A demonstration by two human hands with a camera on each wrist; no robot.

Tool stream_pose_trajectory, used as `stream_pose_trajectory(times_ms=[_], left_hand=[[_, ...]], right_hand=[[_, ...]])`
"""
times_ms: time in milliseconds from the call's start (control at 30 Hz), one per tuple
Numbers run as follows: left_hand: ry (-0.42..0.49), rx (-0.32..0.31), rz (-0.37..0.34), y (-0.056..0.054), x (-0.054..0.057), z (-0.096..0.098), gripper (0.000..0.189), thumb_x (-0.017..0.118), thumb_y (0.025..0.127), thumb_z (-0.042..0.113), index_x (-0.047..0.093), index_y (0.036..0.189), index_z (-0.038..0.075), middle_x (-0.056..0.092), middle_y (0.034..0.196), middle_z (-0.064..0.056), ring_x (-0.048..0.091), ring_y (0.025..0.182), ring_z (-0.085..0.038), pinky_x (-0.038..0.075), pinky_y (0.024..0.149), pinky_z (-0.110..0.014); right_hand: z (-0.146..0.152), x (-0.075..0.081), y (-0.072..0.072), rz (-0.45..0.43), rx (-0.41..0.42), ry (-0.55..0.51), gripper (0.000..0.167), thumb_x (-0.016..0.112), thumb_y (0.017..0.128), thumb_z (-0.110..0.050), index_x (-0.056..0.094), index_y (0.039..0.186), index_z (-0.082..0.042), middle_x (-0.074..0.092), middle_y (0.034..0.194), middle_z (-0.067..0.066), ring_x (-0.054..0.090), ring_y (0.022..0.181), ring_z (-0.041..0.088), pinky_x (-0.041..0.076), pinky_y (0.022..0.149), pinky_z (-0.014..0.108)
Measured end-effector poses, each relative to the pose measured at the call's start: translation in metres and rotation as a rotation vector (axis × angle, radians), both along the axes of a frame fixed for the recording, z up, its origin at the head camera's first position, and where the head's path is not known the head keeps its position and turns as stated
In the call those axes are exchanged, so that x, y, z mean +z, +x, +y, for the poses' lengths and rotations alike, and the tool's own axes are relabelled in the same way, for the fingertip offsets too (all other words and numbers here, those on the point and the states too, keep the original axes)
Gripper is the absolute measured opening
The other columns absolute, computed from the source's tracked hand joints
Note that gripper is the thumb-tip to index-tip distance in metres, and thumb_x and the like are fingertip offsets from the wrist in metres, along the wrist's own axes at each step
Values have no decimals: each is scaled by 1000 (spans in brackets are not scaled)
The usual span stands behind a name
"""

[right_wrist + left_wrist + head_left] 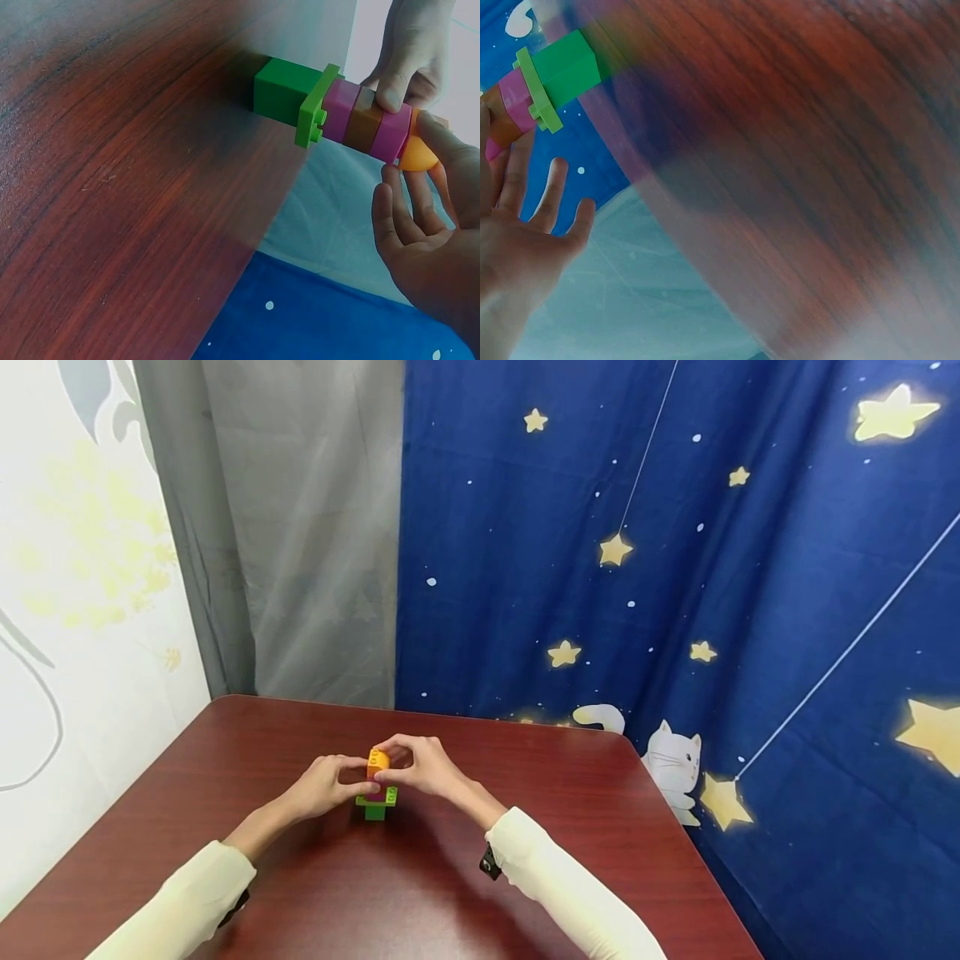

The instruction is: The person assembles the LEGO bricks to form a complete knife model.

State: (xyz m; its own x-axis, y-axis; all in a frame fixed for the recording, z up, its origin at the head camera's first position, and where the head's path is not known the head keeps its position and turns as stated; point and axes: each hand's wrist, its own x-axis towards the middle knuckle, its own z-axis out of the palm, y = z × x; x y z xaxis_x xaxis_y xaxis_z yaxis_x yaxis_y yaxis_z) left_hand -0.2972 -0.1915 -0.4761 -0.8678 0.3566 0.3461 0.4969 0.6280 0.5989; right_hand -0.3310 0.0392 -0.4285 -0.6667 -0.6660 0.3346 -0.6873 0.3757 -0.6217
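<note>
A small tower of toy building blocks stands upright on the table. Its base is a green block (pixel 375 812), topped by a light green plate (pixel 315 109) that juts out on both sides. Above come a pink block (pixel 341 105), a brown block (pixel 362 120) and a second pink block (pixel 391 133). At the top is a rounded orange block (pixel 377 763). My left hand (pixel 324 787) pinches the tower's upper part from the left, thumb on the brown and upper pink blocks. From the right, my right hand (pixel 427 767) grips the orange block between thumb and fingers.
The reddish-brown wooden table (pixel 570 827) has rounded far corners. Behind it hang a grey curtain (pixel 315 527) and a blue one (pixel 510 568) with stars and a cat. A pale patterned curtain (pixel 90 635) is on the left.
</note>
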Motion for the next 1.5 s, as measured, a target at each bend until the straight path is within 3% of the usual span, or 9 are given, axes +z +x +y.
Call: stream_pose_trajectory(times_ms=[267,633,1133,1500], left_hand=[[-8,-3,11,-2,0,-1,48,81,91,43,76,122,8,76,117,-7,69,112,-30,54,96,-55],[-14,5,24,0,-1,-1,47,80,90,44,77,120,9,76,116,-7,69,112,-30,54,96,-55],[-19,12,62,-2,-1,-2,46,83,89,41,77,119,7,77,114,-9,70,108,-31,56,93,-56],[-20,24,23,1,0,0,51,81,91,43,74,124,4,76,115,-9,69,102,-24,57,91,-52]], right_hand=[[1,-4,-2,-3,-9,-14,38,84,89,-18,72,124,-13,78,106,-1,69,89,-3,57,78,17],[2,-9,-1,-31,-6,-51,40,86,88,-19,72,125,-14,78,105,-2,70,90,-2,56,79,17],[-1,-20,-1,14,-18,-100,41,86,87,-21,72,125,-18,78,103,-3,69,87,-5,59,79,22],[2,-24,-2,19,-32,-119,40,86,88,-21,71,125,-18,77,102,-3,69,87,-3,60,80,26]])
